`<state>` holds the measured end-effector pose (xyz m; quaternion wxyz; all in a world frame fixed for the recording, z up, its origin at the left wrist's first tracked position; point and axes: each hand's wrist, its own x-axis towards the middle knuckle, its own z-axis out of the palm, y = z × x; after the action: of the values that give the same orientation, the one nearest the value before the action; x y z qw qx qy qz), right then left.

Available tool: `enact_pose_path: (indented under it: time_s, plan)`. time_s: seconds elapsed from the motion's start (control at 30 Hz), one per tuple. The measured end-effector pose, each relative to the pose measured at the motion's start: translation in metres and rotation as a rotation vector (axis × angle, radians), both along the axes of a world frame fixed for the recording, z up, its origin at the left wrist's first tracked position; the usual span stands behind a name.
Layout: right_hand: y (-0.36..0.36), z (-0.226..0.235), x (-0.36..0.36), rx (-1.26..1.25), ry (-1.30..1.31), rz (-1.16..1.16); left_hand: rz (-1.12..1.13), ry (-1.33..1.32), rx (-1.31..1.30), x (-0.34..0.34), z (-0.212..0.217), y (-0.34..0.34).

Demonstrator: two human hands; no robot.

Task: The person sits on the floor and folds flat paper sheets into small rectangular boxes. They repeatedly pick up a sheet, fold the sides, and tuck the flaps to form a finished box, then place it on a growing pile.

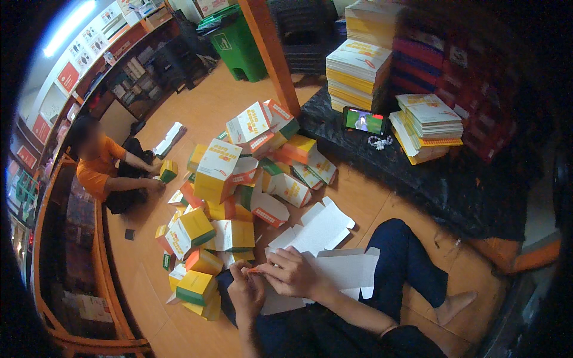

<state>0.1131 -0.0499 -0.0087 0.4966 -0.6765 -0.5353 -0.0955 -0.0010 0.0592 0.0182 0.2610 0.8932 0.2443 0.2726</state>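
Item: flat cardboard box blank (334, 262), unfolded, lying across the lap.
Colour: white inner face up; a small orange edge shows at its 9 o'clock end.
Shape: die-cut sheet with flaps and notched tabs, lightly creased, not yet formed.
Pose: nearly flat, long side running from 9 to 3 o'clock.
Contact: left hand (246, 290) and right hand (292, 271) pinch the orange edge at 9 o'clock.
Neighbour: second blank (319, 227) at 12 o'clock, white face up, on the floor.

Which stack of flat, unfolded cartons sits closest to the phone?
The fanned, messy stack just right of the phone, beside it; the taller, neat stacks stand behind.
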Motion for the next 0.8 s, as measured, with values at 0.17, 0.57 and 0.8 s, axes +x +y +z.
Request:
enact_pose_path:
  time_s: [0.17,0.57,0.8]
  plan:
    - [-0.010,0.005,0.004,0.172,-0.089,-0.423,0.100,-0.147,0.457,0.015,0.010,-0.018]
    - [-0.018,0.025,-0.007,0.282,0.033,-0.127,0.022,-0.646,-0.603,0.006,-0.012,-0.025]
    - [-0.026,0.043,-0.001,0.359,0.263,0.045,-0.053,-0.708,-0.595,0.003,-0.014,-0.023]
